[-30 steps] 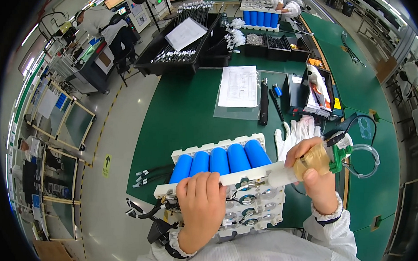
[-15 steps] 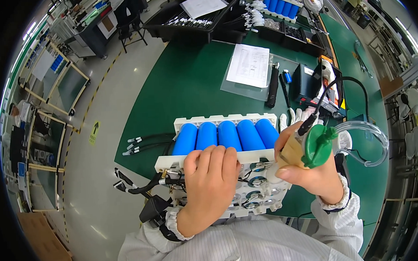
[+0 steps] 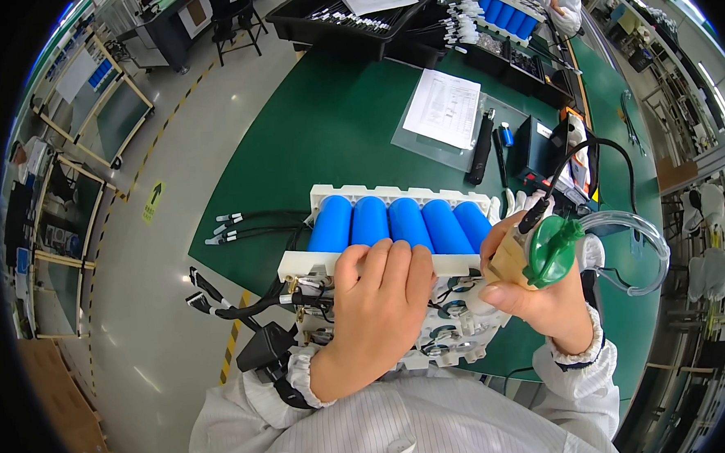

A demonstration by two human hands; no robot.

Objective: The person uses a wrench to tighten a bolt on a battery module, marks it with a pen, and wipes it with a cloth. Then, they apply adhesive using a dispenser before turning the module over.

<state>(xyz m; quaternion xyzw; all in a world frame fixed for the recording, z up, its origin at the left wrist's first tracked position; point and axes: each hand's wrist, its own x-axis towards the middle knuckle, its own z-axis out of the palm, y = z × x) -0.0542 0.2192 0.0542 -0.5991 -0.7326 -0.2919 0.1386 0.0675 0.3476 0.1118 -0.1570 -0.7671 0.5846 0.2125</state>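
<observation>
A battery pack with a white plastic frame stands at the near edge of the green table, a row of blue cylindrical cells facing up. Wires and round contacts show on its near side. My left hand is closed over the frame's near rim, fingers curled onto the cells. In my right hand is a tan-bodied glue dispensing syringe with a green cap, held over the pack's right end. A clear hose loops from it to the right. Its tip is hidden.
Black-sleeved cables stick out left of the pack. Farther back lie a printed sheet, a black-handled tool, a dark box and white gloves. Black bins line the far side, near another person's sleeve.
The whole view has shifted and tilted slightly. Both hands keep their holds, and the syringe remains over the pack's right end.
</observation>
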